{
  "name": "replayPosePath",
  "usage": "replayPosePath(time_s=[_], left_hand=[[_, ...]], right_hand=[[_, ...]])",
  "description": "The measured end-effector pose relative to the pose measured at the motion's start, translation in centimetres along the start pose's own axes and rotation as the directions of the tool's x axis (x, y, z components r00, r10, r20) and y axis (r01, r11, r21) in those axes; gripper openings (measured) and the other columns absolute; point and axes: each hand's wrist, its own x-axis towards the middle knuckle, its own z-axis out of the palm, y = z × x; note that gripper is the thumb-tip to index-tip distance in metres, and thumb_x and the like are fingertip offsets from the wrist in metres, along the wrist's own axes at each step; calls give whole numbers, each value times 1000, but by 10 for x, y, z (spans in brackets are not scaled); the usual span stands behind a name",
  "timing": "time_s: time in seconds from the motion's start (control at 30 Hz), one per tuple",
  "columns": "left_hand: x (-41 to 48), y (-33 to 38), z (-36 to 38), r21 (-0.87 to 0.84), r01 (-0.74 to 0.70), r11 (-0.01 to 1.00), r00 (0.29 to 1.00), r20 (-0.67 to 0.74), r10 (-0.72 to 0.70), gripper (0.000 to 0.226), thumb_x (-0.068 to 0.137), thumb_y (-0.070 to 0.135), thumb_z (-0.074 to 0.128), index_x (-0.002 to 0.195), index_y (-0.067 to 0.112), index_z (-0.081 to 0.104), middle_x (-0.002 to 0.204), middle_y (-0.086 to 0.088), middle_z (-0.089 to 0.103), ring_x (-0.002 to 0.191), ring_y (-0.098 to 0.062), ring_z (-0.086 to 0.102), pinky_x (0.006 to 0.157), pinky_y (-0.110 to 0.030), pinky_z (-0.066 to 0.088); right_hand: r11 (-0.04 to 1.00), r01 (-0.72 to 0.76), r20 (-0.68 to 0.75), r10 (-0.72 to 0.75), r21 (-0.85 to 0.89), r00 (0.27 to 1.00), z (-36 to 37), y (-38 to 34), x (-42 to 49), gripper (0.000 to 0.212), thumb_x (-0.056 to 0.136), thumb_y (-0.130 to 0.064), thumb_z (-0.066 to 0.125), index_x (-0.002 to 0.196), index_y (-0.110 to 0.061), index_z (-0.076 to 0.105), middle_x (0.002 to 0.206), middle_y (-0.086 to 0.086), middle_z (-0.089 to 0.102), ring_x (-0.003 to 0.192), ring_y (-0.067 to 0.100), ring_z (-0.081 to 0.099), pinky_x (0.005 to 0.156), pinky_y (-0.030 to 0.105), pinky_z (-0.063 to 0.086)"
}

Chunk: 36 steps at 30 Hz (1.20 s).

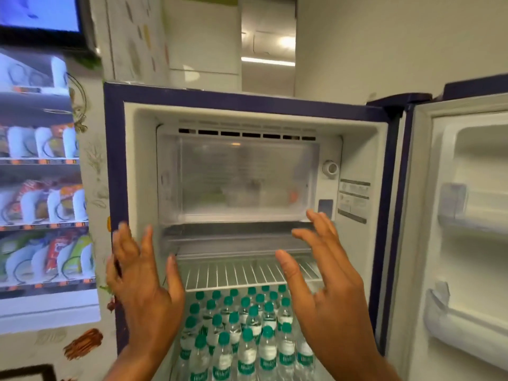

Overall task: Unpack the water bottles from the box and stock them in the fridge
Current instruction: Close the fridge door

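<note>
Many small clear plastic water bottles with teal caps (247,325) stand upright in packed rows low inside the open purple-framed fridge (113,160), beneath a white wire shelf (233,273) and a frosted freezer compartment (236,177). The left hand (143,284) and right hand (327,284) hover in front, fingers spread, holding nothing. A snack vending machine (41,188) stands at the left.

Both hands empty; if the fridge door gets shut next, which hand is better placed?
Right, probably: the right hand, open, is nearer the door standing open on that side; the left hand is farther.
</note>
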Motion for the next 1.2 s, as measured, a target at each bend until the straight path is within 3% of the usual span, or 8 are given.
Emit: replayPosePath(time_s=[0.13,0.37,0.63,0.83,1.07,1.2], left_hand=[[82,38,13,106,-189,976,981,-17,191,69,105,28,48,164,8,19,174,-15,4,161,-30,3,126,-60,11],[167,89,31,244,-273,930,958,-21,287,70,109,39,42,165,8,15,174,-13,5,161,-27,1,128,-57,8],[204,92,23,317,-275,908,959,154,237,73,106,43,40,166,11,14,174,-7,5,161,-22,2,129,-53,8],[210,107,8,316,-238,918,945,293,145,74,104,45,38,166,12,13,175,-6,7,161,-23,6,129,-52,8],[223,133,-20,283,-155,946,891,454,10,72,106,47,34,166,16,12,175,-2,7,161,-19,6,128,-49,9],[240,153,-55,235,-119,965,880,474,-7,70,107,47,33,166,16,13,175,-1,7,161,-19,5,128,-46,7]], right_hand=[[996,69,-23,-68,53,997,-1,15,42,41,97,-39,58,132,-20,56,160,-11,26,150,5,11,113,45,38],[995,97,-35,-96,31,995,-3,45,100,59,96,-45,55,146,-18,41,164,-10,13,151,7,0,121,46,23],[997,64,-16,-64,38,998,13,19,177,64,100,-43,47,154,-15,26,165,-4,6,152,16,-4,122,51,14],[998,-1,114,8,-57,993,27,2,214,67,101,-39,48,156,-14,20,166,-2,2,152,21,-4,122,51,7],[981,-104,228,140,-164,964,12,-21,223,65,101,-44,43,155,-15,23,166,-1,4,153,23,0,121,50,9],[969,-151,275,202,-196,940,-10,-48,226,64,101,-36,53,155,-15,25,165,-4,3,153,20,-2,122,50,12]])
